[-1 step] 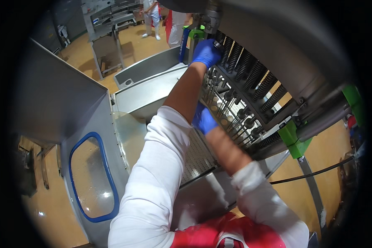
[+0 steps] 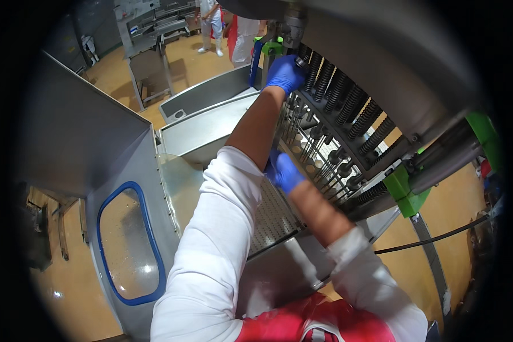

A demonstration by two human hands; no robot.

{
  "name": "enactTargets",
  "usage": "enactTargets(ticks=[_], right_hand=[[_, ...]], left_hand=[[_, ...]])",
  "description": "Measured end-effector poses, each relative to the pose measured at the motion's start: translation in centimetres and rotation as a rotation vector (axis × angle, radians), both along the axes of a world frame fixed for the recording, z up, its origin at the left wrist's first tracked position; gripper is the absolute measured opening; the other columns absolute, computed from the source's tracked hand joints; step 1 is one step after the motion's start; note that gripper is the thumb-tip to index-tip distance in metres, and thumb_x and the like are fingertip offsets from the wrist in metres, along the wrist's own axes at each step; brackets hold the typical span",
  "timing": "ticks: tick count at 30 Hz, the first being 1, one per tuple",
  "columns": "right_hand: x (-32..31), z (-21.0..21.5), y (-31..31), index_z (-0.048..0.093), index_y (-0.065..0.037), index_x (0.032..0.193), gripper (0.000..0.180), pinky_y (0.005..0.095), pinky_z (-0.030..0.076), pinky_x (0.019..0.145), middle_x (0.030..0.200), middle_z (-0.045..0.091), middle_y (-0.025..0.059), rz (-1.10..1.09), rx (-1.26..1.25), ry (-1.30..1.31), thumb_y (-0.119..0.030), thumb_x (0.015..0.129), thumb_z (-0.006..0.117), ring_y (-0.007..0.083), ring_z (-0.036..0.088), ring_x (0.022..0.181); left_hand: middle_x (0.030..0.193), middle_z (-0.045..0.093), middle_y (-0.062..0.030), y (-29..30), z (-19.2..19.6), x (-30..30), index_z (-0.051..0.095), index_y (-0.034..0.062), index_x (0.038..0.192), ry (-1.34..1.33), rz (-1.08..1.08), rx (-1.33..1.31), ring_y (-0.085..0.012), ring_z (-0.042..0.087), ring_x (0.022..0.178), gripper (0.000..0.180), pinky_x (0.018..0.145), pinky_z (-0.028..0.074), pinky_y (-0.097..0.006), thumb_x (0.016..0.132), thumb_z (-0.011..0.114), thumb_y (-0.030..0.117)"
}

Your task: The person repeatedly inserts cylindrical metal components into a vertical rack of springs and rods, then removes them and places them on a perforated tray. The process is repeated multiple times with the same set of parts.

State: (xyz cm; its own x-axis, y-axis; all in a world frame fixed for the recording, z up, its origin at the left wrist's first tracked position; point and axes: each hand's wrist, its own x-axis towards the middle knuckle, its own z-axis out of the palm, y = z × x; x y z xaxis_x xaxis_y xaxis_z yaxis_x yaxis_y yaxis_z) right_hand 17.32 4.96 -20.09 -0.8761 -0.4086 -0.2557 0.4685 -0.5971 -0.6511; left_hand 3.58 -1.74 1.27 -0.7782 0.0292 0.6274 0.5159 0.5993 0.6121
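My left hand [image 2: 285,74], in a blue glove, is closed around a round metal fitting [image 2: 300,61] at the far end of a row of black coil springs [image 2: 337,91]. Its fingertips are mostly hidden by the hand itself. Lower down, my right hand [image 2: 286,172], also gloved in blue, is partly curled beside a cluster of thin metal needles [image 2: 325,171]. The left forearm covers some of its fingers, and what they grip cannot be made out. Beneath the needles lies a plate with round holes [image 2: 310,168].
A metal guard with a blue-rimmed window [image 2: 164,268] stands at left. Green clamps [image 2: 403,191] hold a thick bar at right. A black cable [image 2: 433,242] hangs below them. A perforated metal bed [image 2: 271,222] lies under my arms. Two people [image 2: 211,25] stand in the background.
My right hand has shifted slightly down and to the right. My left hand stays on the fitting. The whole view has moved a little.
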Motion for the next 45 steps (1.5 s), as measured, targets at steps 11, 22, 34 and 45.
enactTargets(ticks=[11,22,34,45], right_hand=[[30.1,7.1,18.1,0.062,0.001,0.11,0.031,0.0404,0.053,0.078,0.094,0.067,0.0166,0.076,1.372,0.639,-0.013,0.084,0.072,0.0327,0.066,0.086],[33.3,2.6,20.0,0.066,-0.004,0.104,0.031,0.0442,0.049,0.073,0.081,0.061,0.0121,-0.366,1.663,1.03,-0.008,0.073,0.072,0.0338,0.06,0.08],[33.3,2.6,19.9,0.067,-0.006,0.105,0.034,0.0419,0.047,0.071,0.08,0.06,0.0103,-0.344,1.674,0.96,-0.01,0.072,0.072,0.0308,0.059,0.077],[33.0,2.5,20.0,0.067,-0.004,0.102,0.03,0.0421,0.047,0.07,0.077,0.058,0.0111,-0.385,1.641,0.974,-0.009,0.073,0.071,0.0315,0.057,0.074]], left_hand=[[0.092,0.062,0.001,-4.6,-9.5,13.2,0.063,0.0118,0.115,-0.624,-0.554,0.969,-0.0086,0.059,0.082,0.028,0.073,0.051,-0.029,0.089,0.071,0.015],[0.098,0.069,0.0012,2.9,-13.6,11.8,0.066,0.0068,0.12,-0.416,-0.37,1.039,-0.0076,0.06,0.079,0.027,0.073,0.048,-0.023,0.094,0.071,0.006],[0.098,0.071,0.0026,4.6,-18.3,9.8,0.068,0.0007,0.127,-0.223,-0.326,0.751,-0.0038,0.058,0.082,0.039,0.075,0.049,-0.022,0.089,0.076,0.002],[0.083,0.069,0.0006,4.3,-17.1,8.9,0.07,-0.0002,0.122,-0.167,-0.087,0.401,-0.0052,0.054,0.071,0.043,0.067,0.049,-0.025,0.085,0.083,0.016]])
